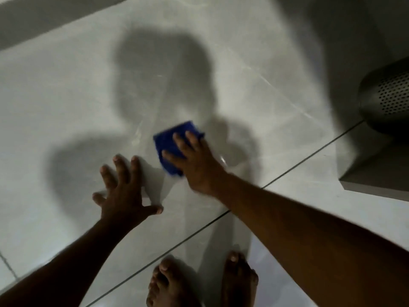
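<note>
A folded blue cloth (pixel 171 140) lies flat on the pale grey tiled floor (pixel 66 96). My right hand (pixel 194 160) presses down on the cloth with straight fingers spread over it; the hand is slightly blurred. My left hand (pixel 124 189) rests flat on the bare tile just left of the cloth, fingers splayed and thumb pointing right. A wet, shiny streak shows on the tile around the cloth.
My two bare feet (pixel 199 284) stand on the tile at the bottom edge. A dark grey device with a perforated grille (pixel 389 96) sits at the right on a low grey ledge (pixel 376 178). Dark grout lines cross the floor diagonally.
</note>
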Tool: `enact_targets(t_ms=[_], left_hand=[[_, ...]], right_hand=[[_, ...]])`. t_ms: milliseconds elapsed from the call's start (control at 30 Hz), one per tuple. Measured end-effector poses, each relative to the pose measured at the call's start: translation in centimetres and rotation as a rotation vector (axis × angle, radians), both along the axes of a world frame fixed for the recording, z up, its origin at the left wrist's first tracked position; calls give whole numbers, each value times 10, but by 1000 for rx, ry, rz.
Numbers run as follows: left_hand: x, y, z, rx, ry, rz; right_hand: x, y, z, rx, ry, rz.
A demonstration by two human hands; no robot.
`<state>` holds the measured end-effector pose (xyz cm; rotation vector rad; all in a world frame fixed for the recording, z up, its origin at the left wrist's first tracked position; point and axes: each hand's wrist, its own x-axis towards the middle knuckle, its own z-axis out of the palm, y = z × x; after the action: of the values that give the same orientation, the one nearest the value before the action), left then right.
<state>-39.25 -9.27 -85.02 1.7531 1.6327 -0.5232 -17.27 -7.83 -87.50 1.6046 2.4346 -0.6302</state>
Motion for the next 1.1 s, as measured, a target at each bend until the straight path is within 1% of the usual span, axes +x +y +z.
enact_targets(t_ms=[33,67,100,133,167,200,233,267,300,333,400,433,467,500,533,567,633,667,733,767,800,833,867,933,1000,1033,1100], left_hand=[[-2,0,-1,6,-4,-6],[-3,0,-2,15,-6,-11],[-4,0,-3,23,-2,-9],[-4,0,-3,29,7,0],[-4,-1,-4,31,15,8],[-3,-1,-4,30,20,10],[-2,-1,-3,24,25,11],[-1,0,-2,17,37,11],[3,2,2,7,47,18],[8,3,10,-9,61,26],[18,3,31,-28,102,54],[24,2,45,-22,120,63],[29,1,69,-11,127,78],[32,-1,91,-2,117,112],[34,-2,109,9,104,163],[37,-2,141,3,84,207],[47,1,223,-104,-30,366],[54,1,273,-169,-150,508],[67,4,375,-374,-429,844],[71,6,427,-452,-553,926],[75,8,480,-500,-665,936],[78,7,532,-521,-755,898],[80,6,574,-509,-825,855],[84,5,661,-407,-912,763],[85,3,732,-300,-964,708],[85,4,757,-270,-985,674],[81,8,806,-235,-1043,576]], right_hand=[[17,-28,3,-14,10,116],[44,-45,4,13,23,186],[72,-54,5,48,-12,176],[99,-59,3,75,-53,49],[118,-62,5,59,-89,-177],[122,-67,11,24,-88,-452],[109,-75,16,-14,-75,-694],[83,-88,20,-43,-51,-834],[52,-106,23,-82,-22,-872],[21,-123,29,-168,45,-833],[-27,-139,54,-398,253,-734],[-35,-135,67,-521,347,-759],[-35,-123,87,-623,402,-828],[-32,-112,105,-676,432,-906],[-31,-100,124,-686,458,-969],[-28,-88,158,-673,477,-1006],[-21,-72,241,-599,518,-1002],[-19,-69,289,-581,544,-995],[-17,-67,384,-519,594,-991],[-15,-66,436,-474,623,-973],[-13,-66,489,-430,651,-944],[-13,-68,540,-384,671,-900],[-13,-70,583,-345,673,-852],[-11,-79,671,-273,683,-798],[-3,-91,744,-195,669,-698],[2,-96,770,-162,655,-652],[20,-100,817,-120,660,-653]])
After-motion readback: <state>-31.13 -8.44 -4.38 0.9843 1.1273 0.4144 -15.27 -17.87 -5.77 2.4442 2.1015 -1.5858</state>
